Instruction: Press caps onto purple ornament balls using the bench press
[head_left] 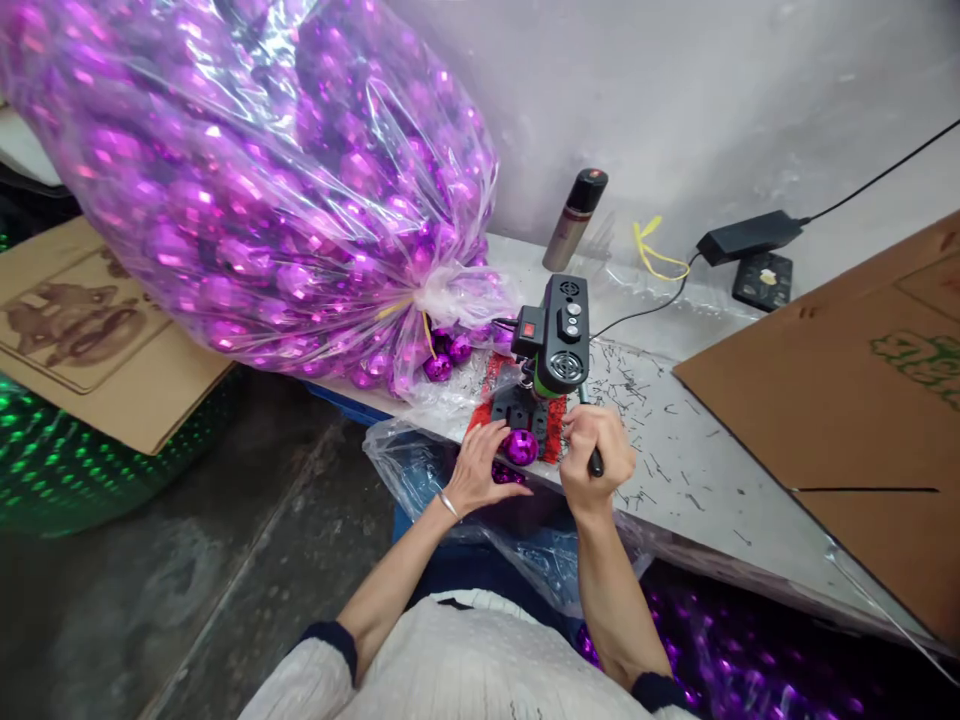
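My right hand is closed around the black-tipped lever of a small black bench drill press. A shiny purple ball ornament sits at the front of the machine's dark base, under the drill head. Beside the ball, on its left, is my left hand, with fingers and thumb spread apart; the fingertips are close to the ball, and whether they touch it I cannot tell. More purple balls show just below, partly hidden by the left hand.
A big clear bag of purple balls leans over the table's left. Behind the machine stands a spray can, with a power adapter farther right. Small dark bits litter the tabletop. A cardboard box occupies the right side.
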